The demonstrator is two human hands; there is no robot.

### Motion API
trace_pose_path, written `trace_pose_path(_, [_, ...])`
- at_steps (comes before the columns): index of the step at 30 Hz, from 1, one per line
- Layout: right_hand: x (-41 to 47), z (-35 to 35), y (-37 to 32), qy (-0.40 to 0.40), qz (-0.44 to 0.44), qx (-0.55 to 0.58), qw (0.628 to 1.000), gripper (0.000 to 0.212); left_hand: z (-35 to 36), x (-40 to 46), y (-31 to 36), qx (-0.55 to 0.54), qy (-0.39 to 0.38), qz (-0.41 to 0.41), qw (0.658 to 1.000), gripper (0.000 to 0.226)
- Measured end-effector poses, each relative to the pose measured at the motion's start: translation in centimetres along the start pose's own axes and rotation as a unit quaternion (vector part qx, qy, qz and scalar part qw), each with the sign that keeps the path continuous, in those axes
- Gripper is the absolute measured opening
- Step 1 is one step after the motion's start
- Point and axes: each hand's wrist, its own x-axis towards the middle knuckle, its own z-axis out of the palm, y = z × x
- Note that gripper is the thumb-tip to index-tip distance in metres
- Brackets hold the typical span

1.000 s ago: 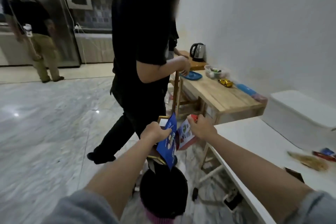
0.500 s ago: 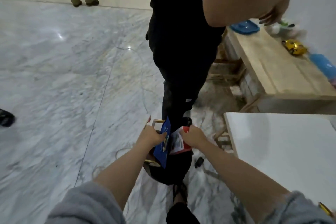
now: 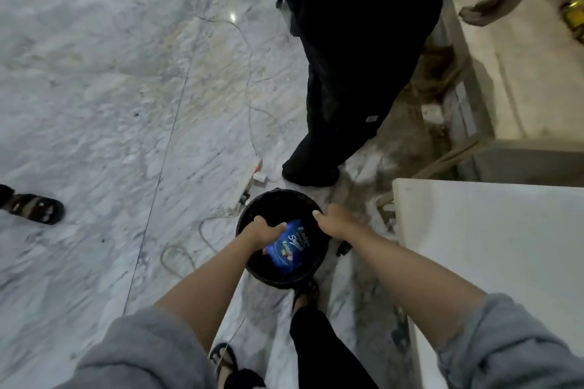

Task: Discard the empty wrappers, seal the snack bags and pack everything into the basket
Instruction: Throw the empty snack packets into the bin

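A round black bin (image 3: 284, 282) stands on the marble floor just in front of my feet. A blue snack wrapper (image 3: 289, 245) lies inside it. My left hand (image 3: 262, 230) reaches into the bin with fingers curled on the wrapper's upper left edge. My right hand (image 3: 336, 221) hovers over the bin's right rim, fingers spread and nothing visible in it. A sliver of red shows under the blue wrapper; what it is I cannot tell.
A person in black trousers (image 3: 341, 88) stands right behind the bin. A white table (image 3: 489, 246) is on my right, with a wooden table (image 3: 521, 73) beyond it. A power strip (image 3: 249, 180) and cable (image 3: 249, 104) lie on the floor. A sandalled foot (image 3: 34, 207) is at far left.
My view tipped down onto the bin. Both hands lowered from above it; the blue wrapper went down into the bin and the red-and-white wrapper left my right hand.
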Motion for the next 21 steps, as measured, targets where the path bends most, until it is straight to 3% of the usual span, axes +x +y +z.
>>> trace_pose_path(3, [-0.7,-0.5,-0.1,0.016,-0.003,0.013,1.0,0.052,-0.9,-3.2,2.3,0.022,0.011,0.018,1.0,0.067])
trace_pose_path(9, [-4.4,-1.2,0.0,0.051,-0.016,0.04,0.998,0.053,-2.2,-7.7,4.9,0.059,-0.002,0.091,0.994,0.054])
trace_pose_path(14, [-9.7,-0.5,1.2,0.122,-0.001,0.108,0.987,0.061,-2.8,-11.9,6.1,0.134,0.004,0.14,0.981,0.075])
trace_pose_path(19, [-18.3,1.9,3.5,0.227,0.026,0.151,0.962,0.061,-1.5,-18.4,5.7,0.183,-0.02,0.243,0.952,0.065])
trace_pose_path(21, [-22.2,3.1,4.8,0.265,0.028,0.158,0.951,0.057,0.0,-20.8,5.5,0.188,-0.049,0.291,0.937,0.084])
